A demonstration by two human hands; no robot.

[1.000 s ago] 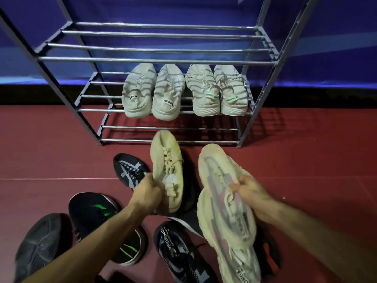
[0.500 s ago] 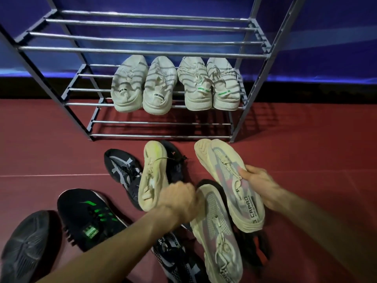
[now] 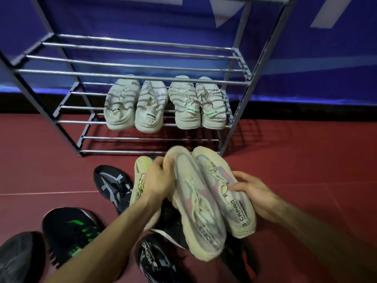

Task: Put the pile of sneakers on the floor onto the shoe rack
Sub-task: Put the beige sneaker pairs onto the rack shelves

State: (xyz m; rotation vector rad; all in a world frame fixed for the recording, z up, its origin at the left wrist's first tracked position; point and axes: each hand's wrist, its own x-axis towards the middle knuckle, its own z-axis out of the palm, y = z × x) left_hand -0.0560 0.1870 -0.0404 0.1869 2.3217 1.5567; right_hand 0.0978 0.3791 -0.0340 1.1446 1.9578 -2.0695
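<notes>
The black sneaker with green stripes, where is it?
On the red floor at lower left, beside the left forearm, the black sneaker with green stripes lies untouched.

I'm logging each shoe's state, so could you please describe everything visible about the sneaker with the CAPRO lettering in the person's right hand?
The CAPRO sneaker is cream with grey and pink side panels, what looks like a knit upper, cream laces and a thick pale sole. Black CAPRO lettering runs along its heel side. It is held off the floor, toe towards the shoe rack, heel nearest the camera. The right hand grips its right side near the collar. Its left side presses against the matching sneaker held by the left hand.
</notes>
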